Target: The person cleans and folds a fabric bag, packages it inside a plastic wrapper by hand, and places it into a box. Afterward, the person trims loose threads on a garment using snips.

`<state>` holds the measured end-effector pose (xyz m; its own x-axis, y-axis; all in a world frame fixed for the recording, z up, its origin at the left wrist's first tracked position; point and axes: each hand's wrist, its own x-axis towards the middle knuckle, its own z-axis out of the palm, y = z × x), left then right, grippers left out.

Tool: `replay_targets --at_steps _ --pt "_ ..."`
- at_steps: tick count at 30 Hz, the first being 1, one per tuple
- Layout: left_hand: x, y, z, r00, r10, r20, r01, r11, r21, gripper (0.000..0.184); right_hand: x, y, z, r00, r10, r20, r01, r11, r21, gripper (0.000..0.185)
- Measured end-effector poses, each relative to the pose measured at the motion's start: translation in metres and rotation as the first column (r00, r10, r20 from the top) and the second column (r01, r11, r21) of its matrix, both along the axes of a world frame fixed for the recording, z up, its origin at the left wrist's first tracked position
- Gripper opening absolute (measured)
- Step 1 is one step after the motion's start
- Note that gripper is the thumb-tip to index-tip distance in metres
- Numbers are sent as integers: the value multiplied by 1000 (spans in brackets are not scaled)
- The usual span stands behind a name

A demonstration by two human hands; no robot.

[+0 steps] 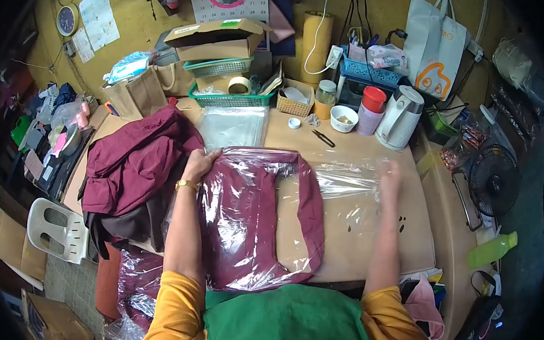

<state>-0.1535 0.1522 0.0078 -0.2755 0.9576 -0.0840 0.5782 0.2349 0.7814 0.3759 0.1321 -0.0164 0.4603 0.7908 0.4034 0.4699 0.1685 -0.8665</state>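
A folded maroon garment (238, 211) lies inside a clear plastic bag (346, 181) on the table in front of me. One maroon strip curves along its right side, with a gap between. My left hand (202, 162), with a gold watch at the wrist, grips the bag's upper left corner. Out to the right, my right hand (390, 180) is smeared by motion, its fingers closed on the bag's right end. Creases in the plastic run taut toward it. To the left sits a heap of maroon cloth (136, 155) with a dark lining.
Flat clear bags (232, 127) lie behind the garment. Thread snips (322, 137), a white bowl (343, 119), a red-lidded cup (372, 107) and a kettle (401, 119) stand along the back. A fan (494, 180) is at right, a white plastic chair (58, 228) at left.
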Motion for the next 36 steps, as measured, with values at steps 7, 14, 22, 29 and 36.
replay_targets --at_steps 7,14,22,29,36 --pt "14 -10 35 912 242 -331 -60 877 476 32 41 6 11 997 -68 21 63 982 176 23" --pt "92 -37 0 677 45 -734 247 926 284 65 8 10 5 966 232 -115 -259 867 -427 28" --pt "92 -51 -47 666 -2 -746 186 969 164 70 68 -17 21 824 117 555 222 834 -505 24" --pt "95 -52 -40 660 -31 -751 169 980 108 70 -11 -50 27 322 684 -654 -942 165 -291 46" --pt "95 -50 -42 653 -26 -757 148 984 94 77 -51 -58 14 679 215 702 13 953 -304 35"
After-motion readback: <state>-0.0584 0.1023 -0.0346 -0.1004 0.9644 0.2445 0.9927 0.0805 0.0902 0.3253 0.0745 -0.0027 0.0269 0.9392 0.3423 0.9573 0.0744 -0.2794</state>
